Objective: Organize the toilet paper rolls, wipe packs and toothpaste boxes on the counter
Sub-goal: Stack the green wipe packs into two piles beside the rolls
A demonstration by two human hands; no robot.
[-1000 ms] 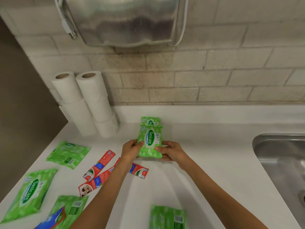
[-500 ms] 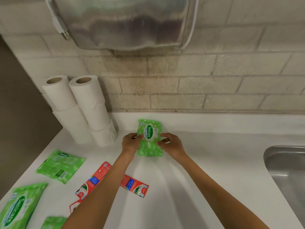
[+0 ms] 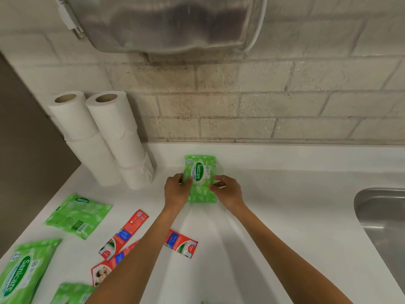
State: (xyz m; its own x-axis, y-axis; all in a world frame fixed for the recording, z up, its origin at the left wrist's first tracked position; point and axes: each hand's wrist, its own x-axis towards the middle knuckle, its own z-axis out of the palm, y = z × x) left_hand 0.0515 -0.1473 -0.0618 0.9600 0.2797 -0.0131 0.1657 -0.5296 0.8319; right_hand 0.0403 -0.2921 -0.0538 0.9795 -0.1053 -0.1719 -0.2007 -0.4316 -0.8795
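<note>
One green Sanicare wipe pack (image 3: 200, 172) sits label-up at the back of the white counter (image 3: 274, 216), near the tiled wall (image 3: 285, 102) and to the right of the toilet paper rolls (image 3: 114, 132). The left hand (image 3: 176, 190) grasps its left edge, with the thumb laid over the top face. The right hand (image 3: 228, 191) pinches the right edge with curled fingers. The hands cover both sides of the pack, and whether anything lies beneath it cannot be told.

The rolls stand upright in two touching stacks in the left corner, against the wall. Nearer the person, three red toothpaste boxes (image 3: 125, 233) lie flat and scattered. The left forearm crosses over them and hides where they meet, so one box shows only its end to the right of the arm.

A second wipe pack (image 3: 77, 216) lies back-up to the left of the boxes, apart from them. A third wipe pack (image 3: 19, 273), label-up, is cut off by the lower left corner. A fourth wipe pack (image 3: 72, 292) is blurred and cropped by the bottom edge.

A steel sink (image 3: 381, 227) is partly out of view on the right. Above, a metal wall unit (image 3: 164, 23) is cropped at the top, with a white plug (image 3: 70, 25) hanging beside it.
</note>
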